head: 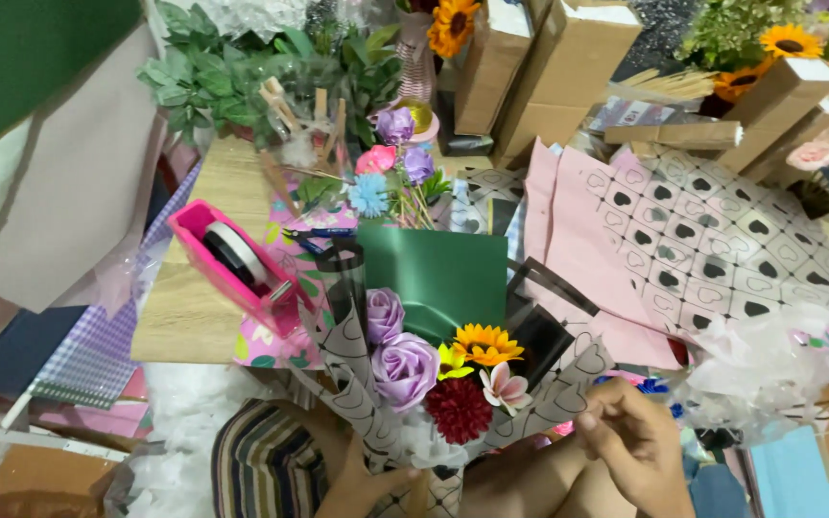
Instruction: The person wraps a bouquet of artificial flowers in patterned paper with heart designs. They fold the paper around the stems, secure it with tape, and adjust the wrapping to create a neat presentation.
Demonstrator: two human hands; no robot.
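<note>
A wooden surface (pixel 194 307) fills the middle of the view, crowded at its far edge with cardboard boxes (pixel 539 77), leafy green stems (pixel 213 77) and artificial sunflowers (pixel 453 24). To the right lies a spread of pink wrapping paper (pixel 578 259) overlapped by a sheet of pale paper printed with black hearts (pixel 722 249), and below that a crumpled mass of clear and white film (pixel 769 364). On the left of the surface stands a pink tape dispenser (pixel 237 264) with a roll of tape in it, resting partly on floral-printed paper.

Nearest the camera, over the person's lap, is a bouquet (pixel 443 374). Its backing is a dark green sheet (pixel 434 278) standing upright behind the flowers, with heart-printed wrapping (pixel 347 364) folded around both sides. Inside sit two lilac roses (pixel 400 360), a small sunflower (pixel 486 343), a dark red round bloom (pixel 458 408) and a pale pink-and-white blossom (pixel 509 387).

The left hand (pixel 367 480) is closed around the bottom of the bouquet, gripping the gathered wrapping at its base. The right hand (pixel 635 446) pinches the right edge of the heart-printed wrapping between thumb and fingers, just beside the flowers. A striped sleeve or garment (pixel 261 460) shows at the lower left, next to the left hand. Behind the green sheet a smaller cluster of pink, blue and purple flowers (pixel 390 168) stands on thin stems.
</note>
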